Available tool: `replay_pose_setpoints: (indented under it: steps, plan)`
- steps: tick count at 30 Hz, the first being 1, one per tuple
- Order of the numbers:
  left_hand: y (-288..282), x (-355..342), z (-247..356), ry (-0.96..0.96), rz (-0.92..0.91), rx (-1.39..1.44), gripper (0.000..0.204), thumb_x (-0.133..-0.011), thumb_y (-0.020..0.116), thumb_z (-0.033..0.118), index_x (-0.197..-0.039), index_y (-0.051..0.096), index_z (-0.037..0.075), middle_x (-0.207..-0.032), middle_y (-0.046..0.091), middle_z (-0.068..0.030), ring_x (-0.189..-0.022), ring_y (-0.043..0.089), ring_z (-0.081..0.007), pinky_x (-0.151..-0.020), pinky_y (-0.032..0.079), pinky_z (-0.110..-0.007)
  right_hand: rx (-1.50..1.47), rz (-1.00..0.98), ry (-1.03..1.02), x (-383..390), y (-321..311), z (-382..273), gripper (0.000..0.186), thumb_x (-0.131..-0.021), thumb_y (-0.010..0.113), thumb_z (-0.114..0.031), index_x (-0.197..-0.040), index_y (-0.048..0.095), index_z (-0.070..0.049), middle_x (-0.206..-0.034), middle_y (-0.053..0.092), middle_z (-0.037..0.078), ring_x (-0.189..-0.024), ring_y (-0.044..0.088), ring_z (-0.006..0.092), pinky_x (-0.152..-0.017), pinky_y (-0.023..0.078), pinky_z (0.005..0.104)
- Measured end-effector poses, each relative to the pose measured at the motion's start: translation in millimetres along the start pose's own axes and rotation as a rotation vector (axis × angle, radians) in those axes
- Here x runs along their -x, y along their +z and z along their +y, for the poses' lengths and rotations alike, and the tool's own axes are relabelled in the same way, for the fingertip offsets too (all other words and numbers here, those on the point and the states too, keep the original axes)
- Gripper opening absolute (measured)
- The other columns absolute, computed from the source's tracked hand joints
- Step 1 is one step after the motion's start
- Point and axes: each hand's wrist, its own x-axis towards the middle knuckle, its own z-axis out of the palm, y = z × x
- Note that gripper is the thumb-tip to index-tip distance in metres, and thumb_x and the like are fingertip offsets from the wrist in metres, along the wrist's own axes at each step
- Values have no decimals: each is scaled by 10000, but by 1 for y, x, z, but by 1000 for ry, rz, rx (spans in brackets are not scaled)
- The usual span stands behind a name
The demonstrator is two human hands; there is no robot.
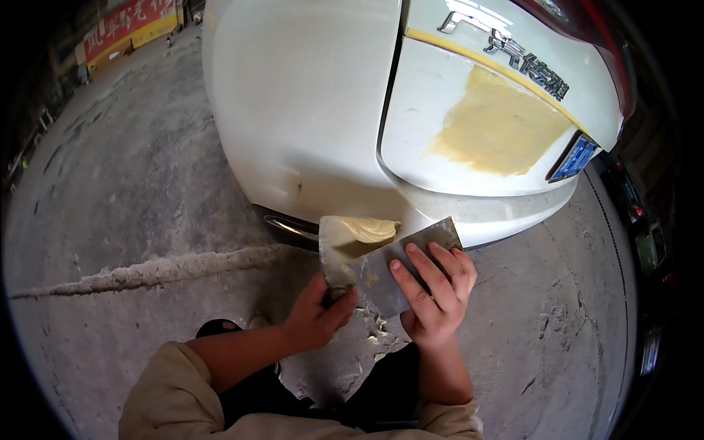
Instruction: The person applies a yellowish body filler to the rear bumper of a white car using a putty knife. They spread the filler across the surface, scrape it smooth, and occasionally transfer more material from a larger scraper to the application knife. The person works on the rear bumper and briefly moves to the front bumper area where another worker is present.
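My left hand (pixel 323 315) grips a worn putty board (pixel 334 246) that carries a mound of cream-yellow putty (pixel 367 229). My right hand (pixel 436 293) is closed on a flat grey metal spreader (pixel 381 286), fingers across its face, and the spreader's edge meets or overlaps the board below the putty. Both tools are just in front of a white car's rear bumper (pixel 286 132). On the tailgate panel, a patch of pale yellow filler (pixel 499 125) lies under a strip of yellow tape (pixel 477 48) and chrome lettering.
A blue plate (pixel 573 155) sits at the panel's right. Putty scraps (pixel 374 339) lie on concrete (pixel 132 183) between my dark-clad knees; a rough crack (pixel 147 273) crosses the floor. A red-and-yellow banner (pixel 125 29) is at the upper left, and vehicles (pixel 645 242) stand at the far right.
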Motion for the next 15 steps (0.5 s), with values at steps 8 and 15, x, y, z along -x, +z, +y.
replay_pose_setpoints:
  steps: [8,15]
  plan:
    - [-28,-5,21,-52,-52,0,154,-941,506,62,-1074,436,97,-667,475,-32,-479,392,-89,-427,331,-275,-375,-277,188,7,1,14,455,-626,600,56,-1047,685,-92,-1059,658,82,-960,601,274,-868,465,378]
    - [-36,-15,22,112,169,105,118,-943,487,71,-1019,403,104,-697,431,-18,-463,361,-92,-395,304,-256,-1240,285,889,5,-4,30,301,-884,537,57,-1185,530,44,-1124,617,85,-1008,565,151,-907,422,291]
